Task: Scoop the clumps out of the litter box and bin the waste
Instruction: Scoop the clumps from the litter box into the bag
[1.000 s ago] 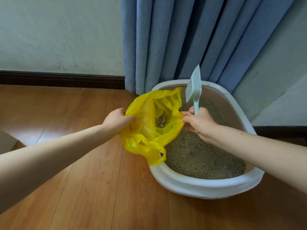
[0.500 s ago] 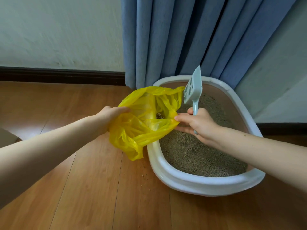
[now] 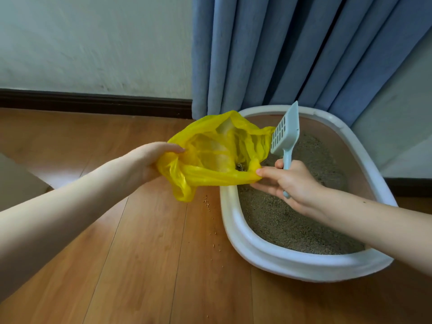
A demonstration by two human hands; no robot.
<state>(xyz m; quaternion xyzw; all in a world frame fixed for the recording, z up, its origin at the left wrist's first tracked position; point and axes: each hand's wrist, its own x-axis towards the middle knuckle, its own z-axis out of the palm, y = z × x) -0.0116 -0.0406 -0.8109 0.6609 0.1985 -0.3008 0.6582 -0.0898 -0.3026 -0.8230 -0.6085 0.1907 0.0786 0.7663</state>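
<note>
The bottom of the yellow bag is mostly hidden by its folds; only a small dark clump shows inside, hard to make out. The left hand grips the bag's left edge. The right hand pinches the right edge with thumb and finger and also holds the handle of the scoop, which points up, empty. The litter box holds grey litter. Some grains lie on the floor beside the box.

The bag hides most of its clumps; the curtain runs off the frame's top edge.
</note>
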